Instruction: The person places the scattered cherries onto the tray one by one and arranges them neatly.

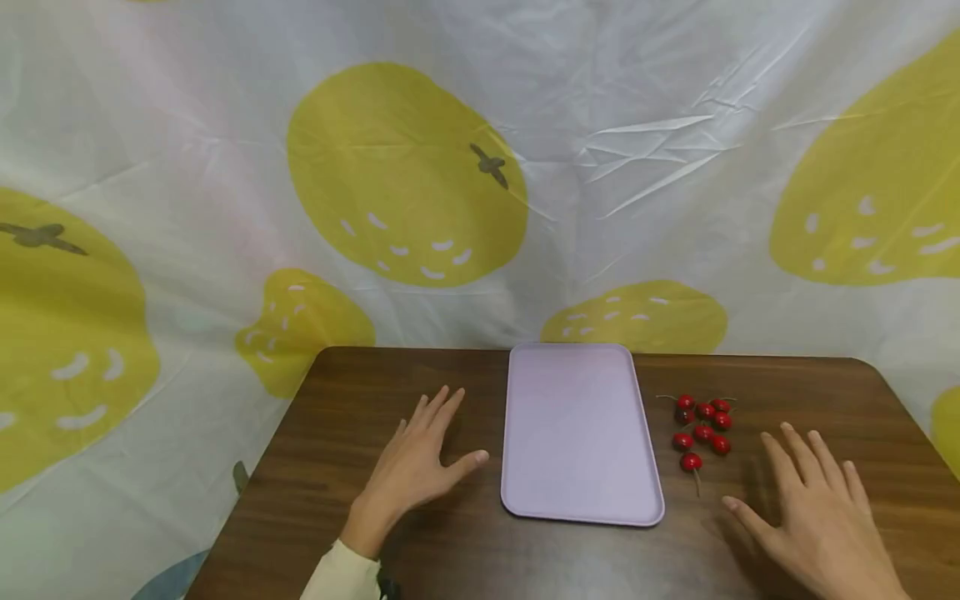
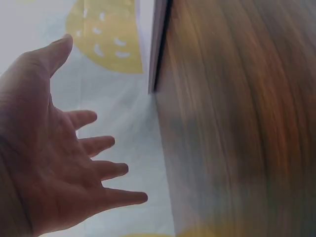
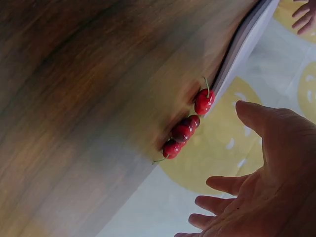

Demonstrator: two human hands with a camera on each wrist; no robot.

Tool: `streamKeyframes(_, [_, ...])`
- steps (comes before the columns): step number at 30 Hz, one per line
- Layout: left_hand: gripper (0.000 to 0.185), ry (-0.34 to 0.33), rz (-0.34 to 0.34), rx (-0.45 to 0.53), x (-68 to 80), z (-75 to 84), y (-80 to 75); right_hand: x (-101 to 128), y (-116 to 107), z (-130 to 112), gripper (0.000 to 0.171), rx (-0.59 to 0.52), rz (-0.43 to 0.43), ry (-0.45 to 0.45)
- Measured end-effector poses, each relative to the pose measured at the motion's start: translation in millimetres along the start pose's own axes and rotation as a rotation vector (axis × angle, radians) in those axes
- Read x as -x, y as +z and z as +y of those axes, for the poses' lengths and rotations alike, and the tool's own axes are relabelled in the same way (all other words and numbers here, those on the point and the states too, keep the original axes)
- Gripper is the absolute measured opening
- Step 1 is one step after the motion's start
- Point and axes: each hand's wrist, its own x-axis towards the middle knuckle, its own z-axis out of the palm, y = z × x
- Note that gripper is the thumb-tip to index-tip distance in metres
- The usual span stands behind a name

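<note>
A pale lilac tray (image 1: 581, 433) lies on the brown wooden table between my hands. To its right sits a loose cluster of several red cherries (image 1: 702, 432), some with thin stems. My left hand (image 1: 416, 458) is left of the tray with fingers spread and nothing in it; the left wrist view shows the bare palm (image 2: 54, 148). Right of the cherries, my right hand (image 1: 817, 508) has its fingers extended and thumb apart, also holding nothing. In the right wrist view the cherries (image 3: 181, 132) appear beyond the thumb and fingertips.
The wooden table (image 1: 442, 542) has rounded far corners. Behind it hangs a white cloth (image 1: 585, 225) printed with large yellow fruit, reaching down to the table's back edge. The tray's far end lies at that edge.
</note>
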Motion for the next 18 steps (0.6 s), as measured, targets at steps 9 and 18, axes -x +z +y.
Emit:
streamKeyframes(9, [0.08, -0.072, 0.077, 0.343, -24.7, 10.2, 9.1, -12, 4, -13, 0.094, -0.049, 0.074, -0.059])
streamKeyframes(18, [0.071, -0.089, 0.074, 0.546, -64.5, 19.0, 17.7, -20, 3, -27, 0.075, -0.058, 0.103, -0.038])
